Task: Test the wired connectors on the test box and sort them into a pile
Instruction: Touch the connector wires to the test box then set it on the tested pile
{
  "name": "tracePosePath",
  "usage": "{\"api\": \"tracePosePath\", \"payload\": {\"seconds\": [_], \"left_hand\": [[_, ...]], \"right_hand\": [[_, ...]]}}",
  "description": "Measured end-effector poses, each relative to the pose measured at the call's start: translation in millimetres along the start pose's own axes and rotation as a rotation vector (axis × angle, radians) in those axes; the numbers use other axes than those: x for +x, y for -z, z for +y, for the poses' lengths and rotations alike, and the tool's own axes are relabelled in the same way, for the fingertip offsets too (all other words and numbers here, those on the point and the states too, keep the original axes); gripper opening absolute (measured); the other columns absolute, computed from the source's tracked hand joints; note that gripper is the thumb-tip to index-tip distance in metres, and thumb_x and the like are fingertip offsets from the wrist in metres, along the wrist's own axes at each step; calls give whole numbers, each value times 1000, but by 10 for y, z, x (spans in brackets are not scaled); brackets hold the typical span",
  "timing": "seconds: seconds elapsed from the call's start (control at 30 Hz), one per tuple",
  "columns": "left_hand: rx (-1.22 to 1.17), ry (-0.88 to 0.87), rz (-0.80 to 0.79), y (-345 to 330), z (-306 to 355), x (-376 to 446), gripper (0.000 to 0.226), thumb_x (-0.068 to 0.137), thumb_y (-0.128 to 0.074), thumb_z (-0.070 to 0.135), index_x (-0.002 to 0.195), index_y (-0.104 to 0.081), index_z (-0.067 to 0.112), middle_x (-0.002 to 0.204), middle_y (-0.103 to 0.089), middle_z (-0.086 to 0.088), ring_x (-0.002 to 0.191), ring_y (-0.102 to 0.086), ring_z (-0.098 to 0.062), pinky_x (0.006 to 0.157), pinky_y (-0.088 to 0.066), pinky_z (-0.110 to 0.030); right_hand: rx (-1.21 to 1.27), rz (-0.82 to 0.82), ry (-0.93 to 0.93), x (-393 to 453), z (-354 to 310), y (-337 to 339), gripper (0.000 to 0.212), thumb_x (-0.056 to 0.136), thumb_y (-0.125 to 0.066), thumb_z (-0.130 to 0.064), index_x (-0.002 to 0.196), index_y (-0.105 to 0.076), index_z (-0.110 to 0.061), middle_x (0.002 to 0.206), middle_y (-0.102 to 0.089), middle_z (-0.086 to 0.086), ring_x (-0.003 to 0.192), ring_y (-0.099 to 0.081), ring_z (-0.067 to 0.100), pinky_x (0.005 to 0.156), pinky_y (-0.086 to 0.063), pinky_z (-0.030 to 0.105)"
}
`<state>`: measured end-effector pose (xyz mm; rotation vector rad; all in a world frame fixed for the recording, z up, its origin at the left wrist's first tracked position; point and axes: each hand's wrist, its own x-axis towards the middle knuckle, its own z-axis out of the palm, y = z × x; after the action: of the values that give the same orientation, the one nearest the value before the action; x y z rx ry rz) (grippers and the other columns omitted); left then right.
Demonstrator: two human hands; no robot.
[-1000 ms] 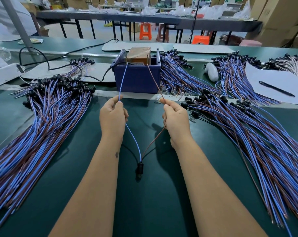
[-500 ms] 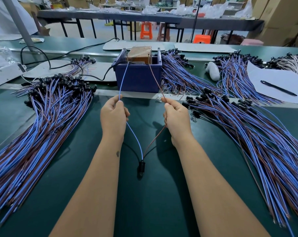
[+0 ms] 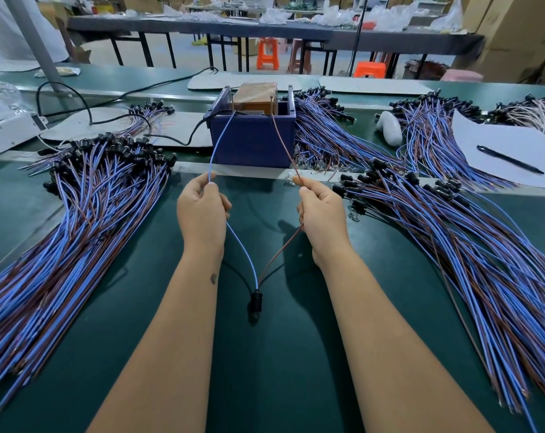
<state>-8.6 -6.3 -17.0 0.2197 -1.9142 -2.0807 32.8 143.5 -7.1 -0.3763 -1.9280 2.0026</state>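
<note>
Here, 2 hands work over the green worktop point(image 3: 271, 385). Left hand point(image 3: 201, 210) pinches 1 blue wire point(image 3: 218, 145) between thumb and curled fingers; right hand point(image 3: 322, 214) pinches 1 brown wire point(image 3: 284, 145) the same way. Both wires run up from the hands to the top of 1 dark blue test box point(image 3: 252, 142), which stands at the far edge of the near worktop, centred between the hands. A brown block point(image 3: 255, 95) sits in the top of the box. Below the hands, the 2 wires converge into 1 black connector point(image 3: 255, 303), lying between the forearms; whether it rests on the worktop or hangs just above it, cannot tell.

Piles of blue-and-brown wired connectors: 1 large left pile point(image 3: 62, 232) with black ends toward the box; 1 large right pile point(image 3: 471, 254) fanning toward the near right corner. Behind these, 1 small pile point(image 3: 149, 115) far left of the box, 1 pile point(image 3: 324, 132) just right of the box, 1 pile point(image 3: 427, 132) further right, 1 paler pile point(image 3: 537, 112) at the right edge. Individual count per pile: too many to tell.

1 black cable point(image 3: 183, 139) enters the box from the left. 1 pen point(image 3: 508, 159) lies on 1 white sheet point(image 3: 499, 142). 2 orange stools point(image 3: 267, 53) stand beyond.
</note>
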Motion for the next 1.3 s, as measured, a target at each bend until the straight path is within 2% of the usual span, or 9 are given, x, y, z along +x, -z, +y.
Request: {"api": "tracePosePath", "payload": {"seconds": [0.2, 0.47, 0.67, 1.0, 1.1, 1.2, 1.3], "left_hand": [[-58, -7, 22, 12, 28, -28, 29, 94, -40, 9, 102, -63, 24, 45, -51, 14, 46, -47, 0, 45, -40, -13], [-88, -14, 38, 3, 22, -13, 28, 94, -40, 7, 96, -62, 25, 43, -50, 14, 44, -45, -1, 44, -38, -13], [-88, -20, 31, 4, 6, -9, 27, 93, -40, 7, 99, -62, 23, 43, -50, 14, 43, -45, 0, 44, -38, -13], [-71, -10, 25, 18, -4, -3, 25, 93, -42, 10, 100, -63, 22, 46, -52, 14, 48, -47, 0, 48, -41, -14], [44, -28, -65, 21, -27, -16, 18, 94, -49, 18, 93, -65, 26, 54, -58, 15, 54, -49, 2, 58, -45, -13], [111, -73, -211, -13, -27, -69, 17, 92, -59, 21, 86, -72, 30, 67, -58, 16, 57, -48, 9, 55, -41, -2], [97, -62, -357, -53, -6, -105, 12, 93, -63, 24, 90, -73, 29, 61, -55, 17, 56, -48, 2, 56, -42, -12]], "right_hand": [[5, -6, 6, 12, 6, -1, 32, 98, -42, -9, 104, -67, -28, 49, -37, -12, 47, -31, 6, 45, -30, 15], [0, -3, 18, 12, 6, -4, 33, 97, -43, -8, 103, -67, -29, 51, -36, -10, 49, -30, 7, 47, -29, 17], [-4, -4, 20, 17, 15, -3, 31, 97, -43, -8, 106, -67, -25, 48, -37, -14, 48, -32, 6, 46, -30, 16], [-24, -24, 34, 27, 31, 8, 31, 98, -43, -11, 107, -67, -29, 47, -41, -17, 48, -34, 5, 47, -33, 14], [-36, -55, 54, 15, 36, -8, 30, 98, -45, -12, 113, -68, -25, 48, -46, -20, 49, -36, 2, 50, -34, 13], [-32, -134, 105, -21, 39, -33, 29, 99, -48, -12, 107, -69, -30, 54, -41, -16, 54, -33, 6, 52, -33, 15], [-87, -202, 177, -59, 40, -71, 28, 98, -51, -11, 105, -70, -31, 55, -40, -13, 56, -32, 9, 54, -33, 18]]}}
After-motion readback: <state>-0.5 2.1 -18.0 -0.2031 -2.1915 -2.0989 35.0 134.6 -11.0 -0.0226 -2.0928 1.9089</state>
